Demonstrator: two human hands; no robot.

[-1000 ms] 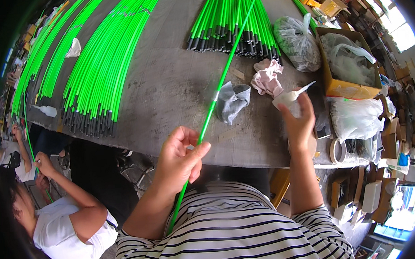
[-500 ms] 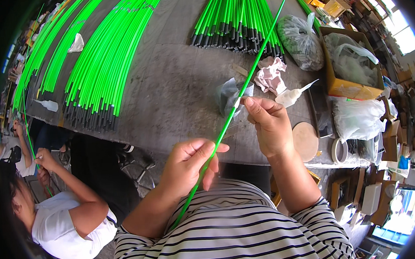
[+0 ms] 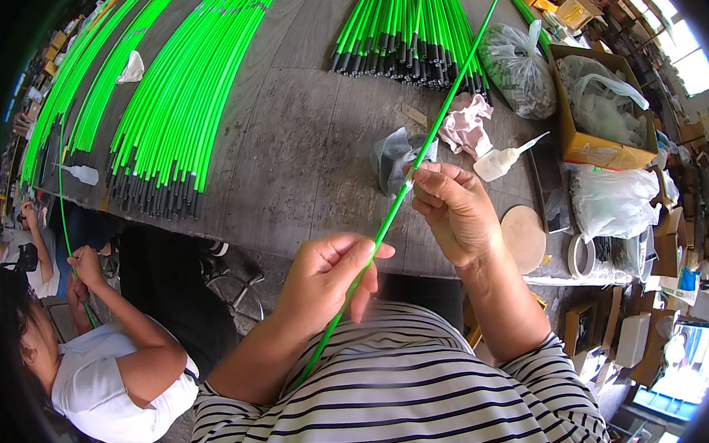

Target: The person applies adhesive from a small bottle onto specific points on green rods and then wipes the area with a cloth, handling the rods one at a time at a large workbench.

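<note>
A long thin green rod [image 3: 388, 220] slants across in front of me, from my waist up over the table. My left hand [image 3: 322, 283] is closed around its lower part, thumb on top. Higher up, my right hand [image 3: 456, 210] pinches with thumb and forefinger at a small white piece [image 3: 408, 182] against the rod; its exact kind is too small to tell. Behind the rod lies crumpled translucent plastic [image 3: 390, 159]. Beyond my right hand are a crumpled pinkish cloth [image 3: 466, 126] and a white squeeze bottle [image 3: 496, 164] with a long nozzle, lying on its side.
Black-tipped green rods lie in bundles at the left [image 3: 176, 102] and far middle [image 3: 401, 42] of the grey table [image 3: 279, 161]. To the right stand a filled plastic bag [image 3: 519, 72], a cardboard box [image 3: 607, 154] and a round disc [image 3: 523, 239]. A co-worker [image 3: 114, 378] handles another rod at left.
My right hand has shifted slightly down along the rod with the white piece, its fingers curled more. The left hand keeps its hold. The co-worker's rod has swung a little to the right.
</note>
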